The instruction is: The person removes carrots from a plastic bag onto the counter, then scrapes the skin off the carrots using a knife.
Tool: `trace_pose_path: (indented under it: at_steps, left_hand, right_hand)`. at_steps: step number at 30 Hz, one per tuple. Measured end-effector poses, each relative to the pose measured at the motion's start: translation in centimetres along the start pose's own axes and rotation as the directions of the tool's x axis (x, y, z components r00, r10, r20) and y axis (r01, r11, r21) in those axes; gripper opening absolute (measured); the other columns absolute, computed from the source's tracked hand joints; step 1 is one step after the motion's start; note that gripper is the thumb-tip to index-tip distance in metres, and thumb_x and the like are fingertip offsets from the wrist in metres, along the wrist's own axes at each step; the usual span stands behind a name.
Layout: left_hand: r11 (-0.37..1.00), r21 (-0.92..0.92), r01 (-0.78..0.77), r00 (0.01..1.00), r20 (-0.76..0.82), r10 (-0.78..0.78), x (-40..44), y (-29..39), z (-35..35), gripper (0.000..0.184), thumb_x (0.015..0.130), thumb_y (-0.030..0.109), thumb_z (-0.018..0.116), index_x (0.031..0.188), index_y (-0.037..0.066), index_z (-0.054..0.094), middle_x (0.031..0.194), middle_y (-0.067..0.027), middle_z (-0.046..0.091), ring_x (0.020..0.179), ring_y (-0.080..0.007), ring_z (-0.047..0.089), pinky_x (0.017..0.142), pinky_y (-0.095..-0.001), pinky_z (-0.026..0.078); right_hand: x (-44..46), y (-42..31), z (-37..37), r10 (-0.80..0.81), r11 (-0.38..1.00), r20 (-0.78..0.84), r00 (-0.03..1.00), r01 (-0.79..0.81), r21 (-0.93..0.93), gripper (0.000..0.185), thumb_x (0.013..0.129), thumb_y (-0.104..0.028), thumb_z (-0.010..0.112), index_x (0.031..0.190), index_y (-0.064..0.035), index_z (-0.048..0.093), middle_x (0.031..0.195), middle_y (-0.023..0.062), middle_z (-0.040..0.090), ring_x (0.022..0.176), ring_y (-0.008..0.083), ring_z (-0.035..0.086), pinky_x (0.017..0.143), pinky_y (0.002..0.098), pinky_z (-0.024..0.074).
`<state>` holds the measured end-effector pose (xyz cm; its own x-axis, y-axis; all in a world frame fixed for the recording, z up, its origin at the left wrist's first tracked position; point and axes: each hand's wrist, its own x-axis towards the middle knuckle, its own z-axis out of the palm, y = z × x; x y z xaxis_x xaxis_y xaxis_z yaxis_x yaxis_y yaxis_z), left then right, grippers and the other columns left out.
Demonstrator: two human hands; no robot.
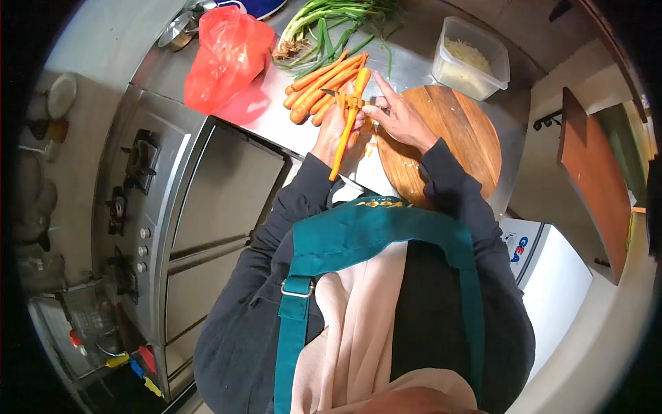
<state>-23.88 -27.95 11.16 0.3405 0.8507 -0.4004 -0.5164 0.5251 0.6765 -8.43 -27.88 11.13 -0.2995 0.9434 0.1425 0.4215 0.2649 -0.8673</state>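
My left hand (329, 131) is closed around a long carrot (341, 148), which is tilted with its lower end towards me. Close beside it, my right hand (401, 123) has its index finger stretched out and its other fingers bent at the carrot. A slim tool with a dark tip (329, 92) crosses the carrot from the right hand's side; orange shavings (350, 101) cover much of it, so its kind is unclear. Several whole carrots (314, 86) lie in a pile just beyond my left hand. Under my right forearm is a round wooden board (455, 131) with small pale bits on it.
Spring onions (324, 27) lie behind the carrots. A red plastic bag (224, 58) sits on the left, and a clear tub of pale shreds (471, 62) at the back right. A gas stove (141, 207) stands at left, a white appliance (552, 276) at right.
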Motion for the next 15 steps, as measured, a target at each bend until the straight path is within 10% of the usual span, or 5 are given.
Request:
trace_pose_path:
  at_steps: [5,15]
  left_hand:
    - [0.994,-0.105,-0.033,0.993,0.107,0.044,1.0,-1.1,-1.9,0.026,0.092,0.033,0.041,0.091,0.008,0.047,0.069,-0.0021,0.044,0.053,-0.0054,0.036,0.038,-0.0159,0.026]
    - [0.996,-0.090,-0.015,0.995,0.094,0.024,0.8,-0.7,-2.0,0.024,0.091,0.030,0.047,0.096,0.007,0.049,0.073,-0.0033,0.047,0.057,-0.0077,0.042,0.043,-0.0163,0.032]
  right_hand:
    - [0.9,1.3,0.1,-0.002,0.993,-0.020,1.000,0.004,0.116,0.064,0.086,-0.017,0.056,0.139,-0.0049,0.021,0.064,-0.0005,0.032,0.058,0.0092,0.032,0.056,0.0244,0.0328]
    - [1.4,1.2,-1.3,-0.086,0.993,-0.080,0.993,0.078,-0.091,0.054,0.083,-0.028,0.058,0.127,-0.0045,0.037,0.078,0.0151,0.061,0.073,0.0260,0.059,0.065,0.0346,0.0453]
